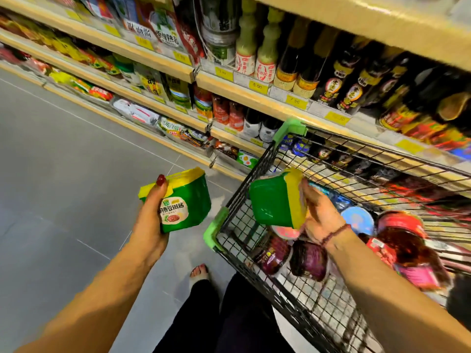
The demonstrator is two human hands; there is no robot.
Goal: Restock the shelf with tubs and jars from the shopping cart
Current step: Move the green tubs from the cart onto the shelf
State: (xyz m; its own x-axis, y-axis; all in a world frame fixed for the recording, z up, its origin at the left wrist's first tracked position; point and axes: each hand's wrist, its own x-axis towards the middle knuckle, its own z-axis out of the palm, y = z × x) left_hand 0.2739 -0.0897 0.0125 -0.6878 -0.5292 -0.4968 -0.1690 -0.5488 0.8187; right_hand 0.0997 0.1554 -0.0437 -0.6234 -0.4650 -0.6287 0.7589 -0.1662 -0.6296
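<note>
Left hand (153,217) fingers wrapped upright tub (188,200); right hand (322,212) clutched tipped tub (275,200) over cart (215,229). Lid-end hold might slip.

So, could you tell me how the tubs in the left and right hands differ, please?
The left-hand tub stands nearly upright, lid up; the right-hand tub lies tipped sideways. The left-hand tub shows its printed label; the right-hand tub shows plain green. The left-hand tub hangs over the floor, the right-hand tub over the cart. Both are green with yellow lids.
</note>
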